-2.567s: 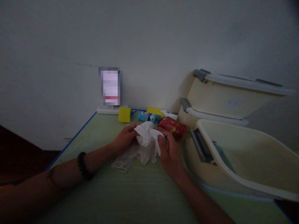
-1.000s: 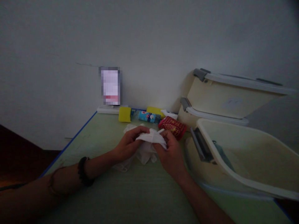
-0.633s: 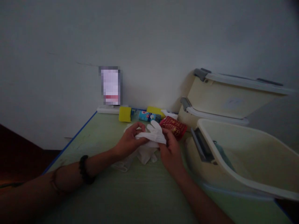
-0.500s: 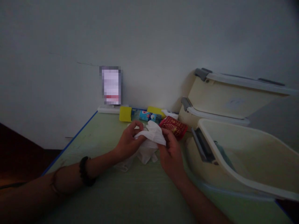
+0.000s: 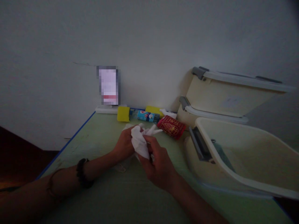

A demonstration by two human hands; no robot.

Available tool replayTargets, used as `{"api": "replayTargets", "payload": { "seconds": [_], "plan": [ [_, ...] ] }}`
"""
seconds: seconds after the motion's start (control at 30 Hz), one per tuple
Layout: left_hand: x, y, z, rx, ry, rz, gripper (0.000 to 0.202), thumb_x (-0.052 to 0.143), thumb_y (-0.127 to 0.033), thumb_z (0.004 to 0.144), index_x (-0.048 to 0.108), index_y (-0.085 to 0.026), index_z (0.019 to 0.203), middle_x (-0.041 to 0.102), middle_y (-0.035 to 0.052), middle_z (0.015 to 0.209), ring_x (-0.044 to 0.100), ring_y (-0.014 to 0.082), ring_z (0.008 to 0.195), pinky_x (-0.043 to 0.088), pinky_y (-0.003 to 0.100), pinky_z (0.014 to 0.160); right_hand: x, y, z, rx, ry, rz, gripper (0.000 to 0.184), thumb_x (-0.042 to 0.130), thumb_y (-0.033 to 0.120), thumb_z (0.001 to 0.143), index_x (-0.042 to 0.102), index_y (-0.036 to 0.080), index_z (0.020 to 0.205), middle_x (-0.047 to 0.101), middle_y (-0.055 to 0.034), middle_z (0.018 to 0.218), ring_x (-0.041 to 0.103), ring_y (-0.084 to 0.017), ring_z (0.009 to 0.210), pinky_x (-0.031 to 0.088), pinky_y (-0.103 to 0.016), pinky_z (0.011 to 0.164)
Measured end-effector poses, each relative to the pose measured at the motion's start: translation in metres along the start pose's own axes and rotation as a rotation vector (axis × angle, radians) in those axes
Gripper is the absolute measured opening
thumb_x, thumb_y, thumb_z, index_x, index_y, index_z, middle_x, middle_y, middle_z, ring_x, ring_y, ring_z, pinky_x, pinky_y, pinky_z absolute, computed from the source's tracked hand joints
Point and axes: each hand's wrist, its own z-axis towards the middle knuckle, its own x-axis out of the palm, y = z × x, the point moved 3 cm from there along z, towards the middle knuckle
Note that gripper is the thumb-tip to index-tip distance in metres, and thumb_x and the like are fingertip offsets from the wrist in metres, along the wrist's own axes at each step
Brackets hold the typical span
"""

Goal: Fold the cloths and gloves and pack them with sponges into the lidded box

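Observation:
A thin white glove [image 5: 140, 143] is bunched up between my hands over the table, its limp finger ends pointing right. My left hand [image 5: 123, 141] reaches into or behind it from the left, and the white material hides its fingers. From the right, my right hand [image 5: 160, 165] pinches the glove's near edge between thumb and fingers. Under and beside my left hand lies a translucent, film-like piece [image 5: 121, 168], partly covered; its kind is unclear.
An open cream bin [image 5: 233, 174] with a greenish item inside stands right, before another lidded box [image 5: 224, 96]. Along the wall are a phone [image 5: 109, 85] on a stand, a yellow block [image 5: 123, 114], a blue-labelled bottle [image 5: 147, 116] and a red packet [image 5: 171, 126].
My right hand has moved left and down, drawing the glove's edge toward my left hand. The glove now covers my left fingers, which showed before. The view has shifted slightly.

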Motion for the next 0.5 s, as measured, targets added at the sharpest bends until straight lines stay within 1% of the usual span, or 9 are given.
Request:
{"api": "replayTargets", "payload": {
  "seconds": [0.07, 0.1, 0.17, 0.23, 0.3, 0.37, 0.5],
  "plan": [
    [0.0, 0.001, 0.0, 0.028, -0.008, 0.07, 0.01, 0.053, -0.022, 0.068, 0.045, -0.017, 0.064, 0.049, -0.0033, 0.059, 0.044, 0.0105, 0.055, 0.036, 0.022, 0.052, -0.001, -0.003, 0.0, 0.01, -0.01, -0.005, 0.036, 0.049, 0.017, 0.077, 0.042, 0.02, 0.112, 0.062, -0.0039, 0.083, 0.057, -0.015, 0.065, 0.041, -0.025, 0.056],
    [0.001, 0.001, 0.0, 0.04, -0.001, 0.104, 0.01, 0.054, -0.02, 0.068, 0.044, -0.017, 0.067, 0.05, -0.0035, 0.06, 0.045, 0.0104, 0.055, 0.036, 0.021, 0.053, -0.003, -0.005, 0.001, 0.029, -0.041, 0.015, 0.036, 0.049, 0.017, 0.078, 0.042, 0.02, 0.112, 0.063, -0.0046, 0.085, 0.057, -0.016, 0.068, 0.042, -0.025, 0.058],
    [0.003, 0.001, -0.002, 0.054, 0.036, 0.14, 0.012, 0.054, -0.018, 0.067, 0.045, -0.018, 0.074, 0.053, -0.0035, 0.063, 0.047, 0.0103, 0.056, 0.037, 0.021, 0.053, -0.008, -0.012, 0.002, 0.093, -0.149, 0.106, 0.036, 0.048, 0.019, 0.079, 0.039, 0.021, 0.114, 0.063, -0.0054, 0.089, 0.059, -0.016, 0.07, 0.044, -0.026, 0.059],
    [0.005, 0.001, -0.004, 0.06, 0.075, 0.152, 0.016, 0.054, -0.018, 0.067, 0.044, -0.018, 0.08, 0.056, -0.0031, 0.066, 0.049, 0.0102, 0.056, 0.037, 0.02, 0.052, -0.014, -0.018, 0.004, 0.172, -0.258, 0.191, 0.035, 0.046, 0.021, 0.081, 0.037, 0.022, 0.115, 0.064, -0.0048, 0.087, 0.059, -0.016, 0.068, 0.045, -0.026, 0.057],
    [0.006, 0.0, -0.006, 0.067, 0.083, 0.15, 0.017, 0.054, -0.018, 0.067, 0.044, -0.018, 0.081, 0.056, -0.0031, 0.067, 0.049, 0.01, 0.057, 0.037, 0.02, 0.052, -0.017, -0.022, 0.004, 0.226, -0.3, 0.212, 0.032, 0.046, 0.023, 0.082, 0.037, 0.022, 0.112, 0.064, -0.0033, 0.08, 0.058, -0.015, 0.061, 0.044, -0.024, 0.052],
    [0.005, -0.001, -0.007, 0.068, 0.072, 0.144, 0.016, 0.054, -0.018, 0.066, 0.043, -0.018, 0.077, 0.052, -0.0048, 0.063, 0.046, 0.009, 0.054, 0.035, 0.019, 0.05, -0.016, -0.021, 0.004, 0.224, -0.249, 0.189, 0.028, 0.047, 0.022, 0.08, 0.039, 0.021, 0.107, 0.063, -0.0021, 0.076, 0.056, -0.013, 0.056, 0.041, -0.022, 0.047],
    [0.002, -0.001, -0.005, 0.04, 0.016, 0.141, 0.015, 0.053, -0.019, 0.066, 0.038, -0.018, 0.062, 0.041, -0.0073, 0.054, 0.037, 0.0079, 0.05, 0.03, 0.019, 0.048, -0.007, -0.01, 0.002, 0.084, -0.061, 0.05, 0.025, 0.049, 0.017, 0.077, 0.042, 0.021, 0.101, 0.061, 0.0, 0.07, 0.053, -0.012, 0.053, 0.037, -0.021, 0.047]
  ]
}}
